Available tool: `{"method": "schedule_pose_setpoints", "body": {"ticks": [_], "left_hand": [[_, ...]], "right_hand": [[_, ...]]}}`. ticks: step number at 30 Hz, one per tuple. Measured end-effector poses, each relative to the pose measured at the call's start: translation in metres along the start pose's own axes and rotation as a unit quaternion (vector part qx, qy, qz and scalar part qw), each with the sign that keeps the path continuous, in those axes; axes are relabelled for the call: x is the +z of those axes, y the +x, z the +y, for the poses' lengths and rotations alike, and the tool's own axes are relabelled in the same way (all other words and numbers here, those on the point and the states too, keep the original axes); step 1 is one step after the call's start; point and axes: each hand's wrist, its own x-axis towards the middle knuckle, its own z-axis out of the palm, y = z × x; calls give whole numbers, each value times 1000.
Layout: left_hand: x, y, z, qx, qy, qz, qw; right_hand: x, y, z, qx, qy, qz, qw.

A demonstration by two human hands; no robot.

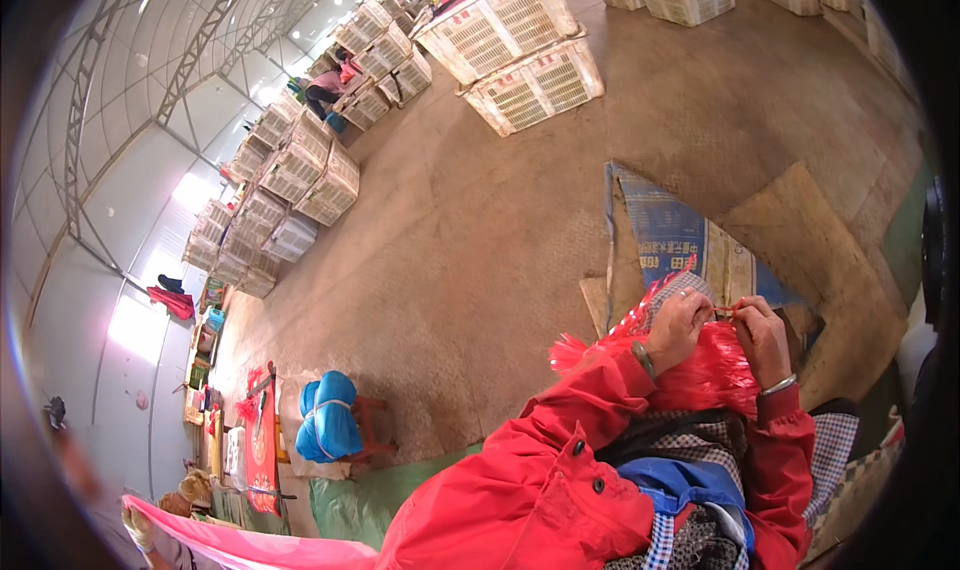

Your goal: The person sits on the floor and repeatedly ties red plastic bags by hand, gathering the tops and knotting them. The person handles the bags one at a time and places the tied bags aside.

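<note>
A bundle of shiny red plastic strands [705,371] lies across my lap, its cut ends spread to the left. Above it, my left hand [679,328] and my right hand [759,337] face each other with bent fingers. Between their fingertips runs a thin red strand [724,309], pinched at both sides. Checked cloth [686,285] shows behind my left hand, with more red strands along it. The palms and the far sides of the fingers are hidden.
Printed sacking [667,228] and cardboard [814,232] lie on the floor ahead. White plastic crates [532,82] stand stacked beyond. At lower left are a tied blue bundle [330,420] on a red stool [373,427], pink cloth [247,546] and another person's gloved hand [139,529].
</note>
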Motion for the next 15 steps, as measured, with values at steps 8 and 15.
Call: {"method": "schedule_pose_setpoints", "body": {"ticks": [8,15], "left_hand": [[6,20,34,-45,-61,-60,995],[14,16,20,-110,-58,-78,989]], "right_hand": [[4,-2,-5,-46,-75,50,995],[5,-3,-12,-55,-52,19,997]]}}
